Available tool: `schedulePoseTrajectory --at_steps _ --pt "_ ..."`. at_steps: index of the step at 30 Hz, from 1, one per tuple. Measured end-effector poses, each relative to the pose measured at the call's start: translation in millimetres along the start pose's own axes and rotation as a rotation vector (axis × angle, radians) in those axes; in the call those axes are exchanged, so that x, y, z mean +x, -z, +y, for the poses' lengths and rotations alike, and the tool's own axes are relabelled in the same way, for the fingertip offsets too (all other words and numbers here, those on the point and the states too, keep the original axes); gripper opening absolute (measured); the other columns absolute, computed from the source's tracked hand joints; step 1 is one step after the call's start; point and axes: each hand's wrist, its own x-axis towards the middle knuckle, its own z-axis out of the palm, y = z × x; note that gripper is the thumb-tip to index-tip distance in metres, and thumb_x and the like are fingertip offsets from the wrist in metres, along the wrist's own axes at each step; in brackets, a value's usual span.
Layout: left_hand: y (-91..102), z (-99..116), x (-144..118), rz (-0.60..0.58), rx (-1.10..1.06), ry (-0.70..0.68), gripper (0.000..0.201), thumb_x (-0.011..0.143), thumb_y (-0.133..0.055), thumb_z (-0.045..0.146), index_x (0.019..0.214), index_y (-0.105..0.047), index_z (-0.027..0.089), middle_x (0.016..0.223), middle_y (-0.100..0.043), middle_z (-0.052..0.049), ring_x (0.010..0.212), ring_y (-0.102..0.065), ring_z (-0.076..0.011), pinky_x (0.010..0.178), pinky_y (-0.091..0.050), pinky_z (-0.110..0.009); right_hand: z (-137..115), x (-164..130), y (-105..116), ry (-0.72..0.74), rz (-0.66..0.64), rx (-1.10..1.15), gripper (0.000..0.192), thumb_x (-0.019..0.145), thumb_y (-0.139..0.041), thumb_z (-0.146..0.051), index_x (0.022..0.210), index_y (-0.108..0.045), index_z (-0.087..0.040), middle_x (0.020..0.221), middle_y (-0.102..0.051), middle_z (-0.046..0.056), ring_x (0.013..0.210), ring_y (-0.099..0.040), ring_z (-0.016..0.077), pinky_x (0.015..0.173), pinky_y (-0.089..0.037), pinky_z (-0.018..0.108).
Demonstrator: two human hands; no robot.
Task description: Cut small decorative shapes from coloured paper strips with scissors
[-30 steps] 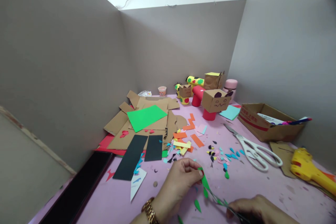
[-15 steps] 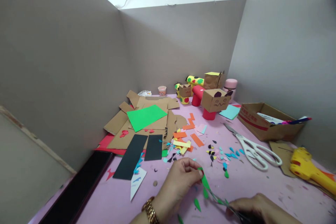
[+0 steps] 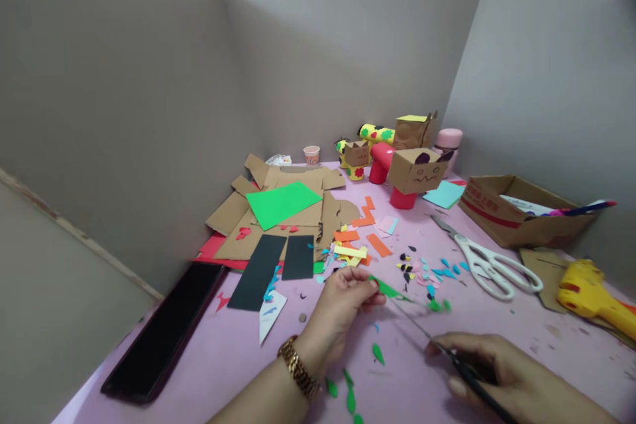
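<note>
You are pinching a strip of green paper [image 3: 386,289] between the thumb and fingers of your left hand [image 3: 342,308], just above the pink counter [image 3: 228,371], while your right hand [image 3: 501,377] is closed around a thin dark tool [image 3: 447,352] — small scissors by the look of it, though the motion blur is hiding the blades — whose tip is reaching toward the paper's free end. To cut cleanly, judging from this, you are best off keeping the strip taut and close to your left fingertips, and turning the paper rather than the tool. Small green leaf-shaped cutouts [image 3: 378,353] are lying on the counter between your wrists, and more coloured scraps [image 3: 427,273] are scattered beyond. The white-handled scissors [image 3: 489,267] are resting unused to the right, near a yellow glue gun [image 3: 591,295] and an open cardboard box [image 3: 521,218] — red printing is running along its side, but it is too small to read. A cardboard cat head [image 3: 418,171] with a drawn face is sitting on a red tube behind, and a dark phone [image 3: 166,334] is lying at the left edge.
</note>
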Motion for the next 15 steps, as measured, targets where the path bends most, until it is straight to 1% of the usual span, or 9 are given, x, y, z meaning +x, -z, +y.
schedulePoseTrajectory --at_steps 3,5,8,11,13,15 --pt "-1.4 2.7 -3.3 -0.021 -0.029 0.009 0.018 0.067 -0.067 0.018 0.076 -0.051 0.018 0.064 -0.062 0.002 0.062 -0.064 -0.0121 0.066 -0.044 -0.025 10.1 -0.3 0.5 -0.032 -0.030 0.018 0.031 0.068 -0.070 -0.034 0.096 -0.076 -0.023 0.070 -0.074 0.004 0.068 -0.067 0.0266 0.054 -0.053 0.027" --pt "-2.4 3.2 -5.3 -0.049 -0.027 0.018 0.018 0.066 -0.068 0.017 0.074 -0.052 0.017 0.064 -0.063 0.001 0.061 -0.064 -0.0126 0.065 -0.044 -0.025 15.7 -0.1 0.6 -0.048 -0.042 0.026 0.034 0.072 -0.067 -0.038 0.101 -0.074 -0.022 0.074 -0.073 0.006 0.070 -0.066 0.0275 0.055 -0.053 0.028" --pt "-3.7 2.6 -7.4 -0.081 -0.001 0.026 0.016 0.064 -0.069 0.014 0.068 -0.055 0.016 0.060 -0.062 0.001 0.057 -0.060 -0.0108 0.058 -0.040 -0.023 16.8 1.1 0.8 -0.062 -0.061 0.017 0.036 0.072 -0.066 -0.041 0.100 -0.073 -0.021 0.081 -0.073 0.008 0.075 -0.065 0.0284 0.062 -0.053 0.031" --pt "-4.0 3.4 -7.8 -0.085 0.010 0.019 0.015 0.064 -0.069 0.010 0.065 -0.055 0.016 0.056 -0.060 0.002 0.053 -0.058 -0.0097 0.056 -0.039 -0.023 13.0 1.7 0.7 -0.073 -0.046 0.017 0.038 0.071 -0.067 -0.043 0.099 -0.073 -0.019 0.081 -0.073 0.008 0.076 -0.064 0.0274 0.063 -0.052 0.030" --pt "-3.5 5.6 -7.4 -0.075 -0.002 0.008 0.014 0.065 -0.069 0.010 0.066 -0.056 0.016 0.055 -0.061 0.002 0.054 -0.058 -0.0099 0.057 -0.040 -0.022 11.4 1.3 -0.1 -0.082 0.002 0.041 0.039 0.070 -0.068 -0.044 0.099 -0.073 -0.019 0.077 -0.072 0.006 0.067 -0.062 0.0233 0.057 -0.051 0.028" --pt "-2.4 8.4 -6.5 -0.048 -0.029 -0.009 0.014 0.067 -0.069 0.009 0.073 -0.058 0.015 0.058 -0.061 0.002 0.057 -0.060 -0.0098 0.058 -0.040 -0.021 11.1 0.5 -1.8 -0.096 0.080 0.079 0.041 0.069 -0.069 -0.046 0.099 -0.073 -0.018 0.065 -0.066 0.001 0.053 -0.056 0.0175 0.049 -0.048 0.026"
